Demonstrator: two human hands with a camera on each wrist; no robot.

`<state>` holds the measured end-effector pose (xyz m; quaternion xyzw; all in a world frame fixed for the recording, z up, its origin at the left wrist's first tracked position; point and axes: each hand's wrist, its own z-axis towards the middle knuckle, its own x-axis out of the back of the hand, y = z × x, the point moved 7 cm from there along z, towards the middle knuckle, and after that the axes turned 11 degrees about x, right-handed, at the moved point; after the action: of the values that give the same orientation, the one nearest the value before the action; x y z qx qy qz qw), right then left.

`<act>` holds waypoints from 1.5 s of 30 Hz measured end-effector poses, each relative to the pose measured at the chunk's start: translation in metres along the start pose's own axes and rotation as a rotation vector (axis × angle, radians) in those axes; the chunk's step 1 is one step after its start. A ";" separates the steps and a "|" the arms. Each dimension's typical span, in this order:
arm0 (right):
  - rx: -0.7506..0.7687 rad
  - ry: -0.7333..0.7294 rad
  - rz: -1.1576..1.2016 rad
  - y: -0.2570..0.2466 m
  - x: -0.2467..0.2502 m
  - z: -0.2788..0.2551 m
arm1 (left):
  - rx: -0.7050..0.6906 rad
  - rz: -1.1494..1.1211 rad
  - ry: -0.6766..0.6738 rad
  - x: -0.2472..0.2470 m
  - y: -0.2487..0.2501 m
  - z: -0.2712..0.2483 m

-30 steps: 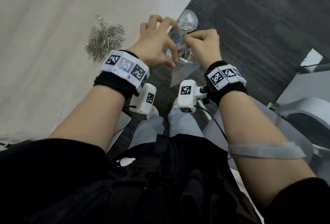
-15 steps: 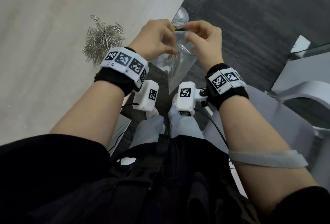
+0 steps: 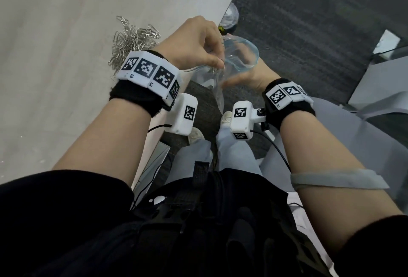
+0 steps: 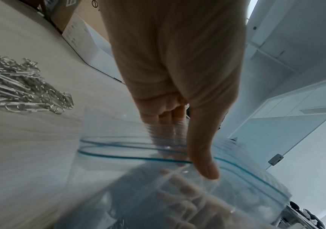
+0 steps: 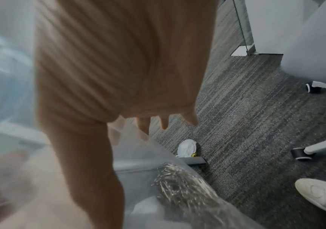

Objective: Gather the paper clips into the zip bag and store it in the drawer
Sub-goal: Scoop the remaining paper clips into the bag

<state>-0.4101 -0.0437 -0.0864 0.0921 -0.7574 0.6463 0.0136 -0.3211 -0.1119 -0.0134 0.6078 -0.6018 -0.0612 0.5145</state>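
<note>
A clear zip bag (image 3: pixel 242 54) with a blue zip line hangs over the table's edge, its mouth pulled wide. My left hand (image 3: pixel 217 60) pinches the near rim (image 4: pixel 131 156), thumb inside and fingers outside. My right hand (image 3: pixel 238 71) holds the bag's other side from below, thumb in front; its fingers (image 4: pixel 187 201) show through the plastic. A clump of paper clips (image 5: pixel 177 186) lies low in the bag. A loose pile of silver paper clips (image 3: pixel 130 40) sits on the light table (image 3: pixel 66 78), left of my left wrist. No drawer is in view.
The table edge (image 3: pixel 223 16) runs diagonally past the bag, with dark carpet (image 3: pixel 309 23) beyond. A grey chair on casters (image 5: pixel 299 153) stands to the right. A crumpled white thing (image 5: pixel 187 147) lies by the table leg. Boxes (image 4: pixel 76 31) stand at the table's far end.
The bag's top was pinched between both hands; now its mouth is spread wide. My right hand has dropped and turned under the bag, and my left hand keeps the near rim.
</note>
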 end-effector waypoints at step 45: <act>-0.133 0.639 -0.004 0.016 -0.006 -0.050 | 0.120 0.077 -0.044 -0.032 -0.019 -0.029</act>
<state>-0.4118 0.0085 -0.0944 -0.1150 -0.7554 0.5915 0.2577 -0.2967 -0.0758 -0.0306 0.6124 -0.6386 -0.0187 0.4656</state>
